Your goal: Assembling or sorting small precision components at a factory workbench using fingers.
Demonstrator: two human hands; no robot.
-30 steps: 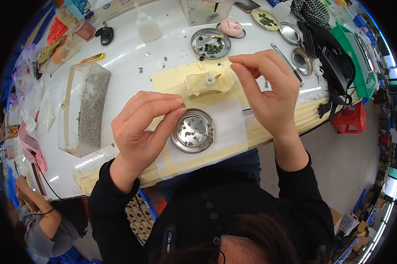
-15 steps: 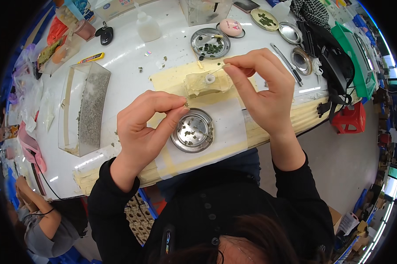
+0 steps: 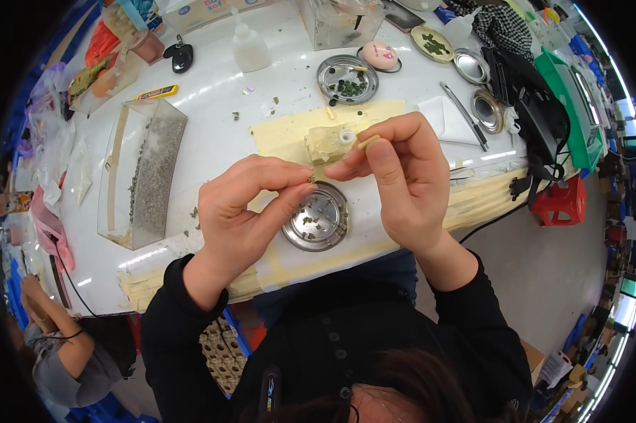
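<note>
My left hand (image 3: pixel 244 208) pinches a tiny greenish piece (image 3: pixel 312 180) between thumb and fingertips, above the rim of a round metal dish (image 3: pixel 343 229). Small dark-green flakes (image 3: pixel 309 221) lie scattered in that dish. Close by on the right, my right hand (image 3: pixel 411 180) is closed around a short pale-yellow stick (image 3: pixel 368 142); its forefinger side reaches toward the left fingertips. Just behind both hands stands a block wrapped in yellowish tape (image 3: pixel 323 145), with a small white cup (image 3: pixel 347 137) on its right end, next to the stick.
A clear box with grey grains (image 3: pixel 156 169) stands at left. Farther back are a squeeze bottle (image 3: pixel 249 51), a metal dish of green pieces (image 3: pixel 348 81) and a round tin with green flakes (image 3: pixel 432 44). Tweezers (image 3: pixel 464 116) lie at right. A person's arm (image 3: pixel 71 328) shows at lower left.
My right hand has come down and toward the left hand, away from above the white cup. My left hand keeps its pinch. The whole view has shifted slightly.
</note>
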